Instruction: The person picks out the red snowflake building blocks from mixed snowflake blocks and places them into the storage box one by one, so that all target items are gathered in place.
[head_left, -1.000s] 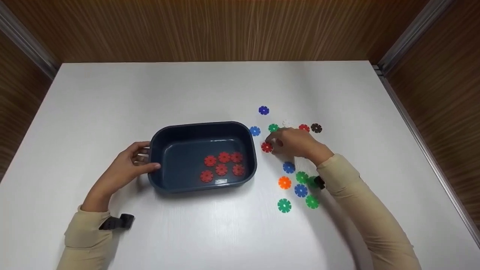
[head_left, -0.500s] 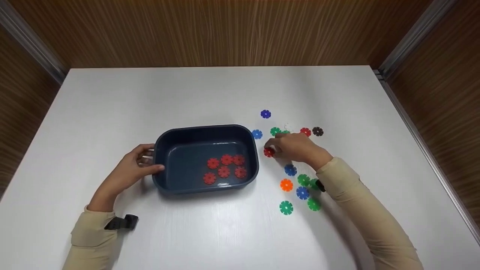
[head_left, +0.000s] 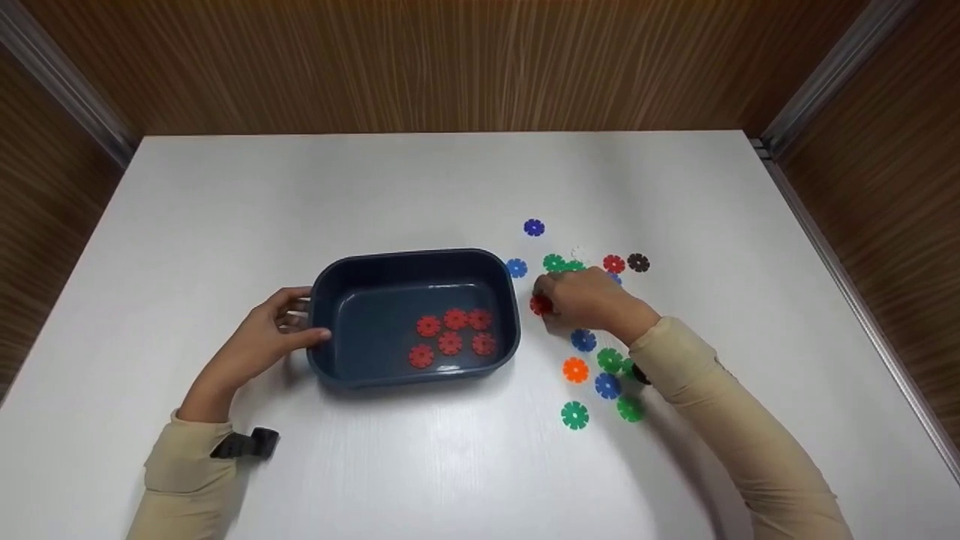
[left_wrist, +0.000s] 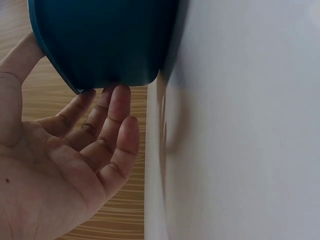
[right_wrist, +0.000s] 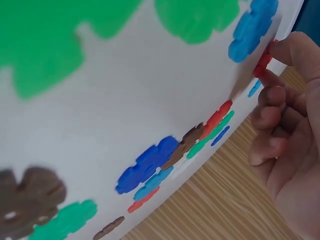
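Observation:
A dark blue plastic tub (head_left: 412,255) stands mid-table with several red flower-shaped discs (head_left: 450,343) lying in its right half. My left hand (head_left: 307,319) holds the tub's left end, thumb at the near corner and fingers against the outer wall. In the left wrist view the fingertips (left_wrist: 120,95) touch the tub (left_wrist: 110,40). My right hand (head_left: 546,296) is just right of the tub and pinches a red disc (head_left: 539,304) between thumb and forefinger. The right wrist view shows that red disc (right_wrist: 262,64) at the fingertips (right_wrist: 280,50), close to the table.
Loose discs lie on the white table (head_left: 450,172) right of the tub: blue (head_left: 534,227), green (head_left: 554,262), red (head_left: 613,263) and brown (head_left: 637,262) beyond the hand; blue (head_left: 583,340), orange (head_left: 575,370) and green (head_left: 574,415) nearer. Wooden walls surround the table.
My right hand's fingers have drawn in around the red disc by the tub's right wall and now pinch it. My left hand has stayed on the tub.

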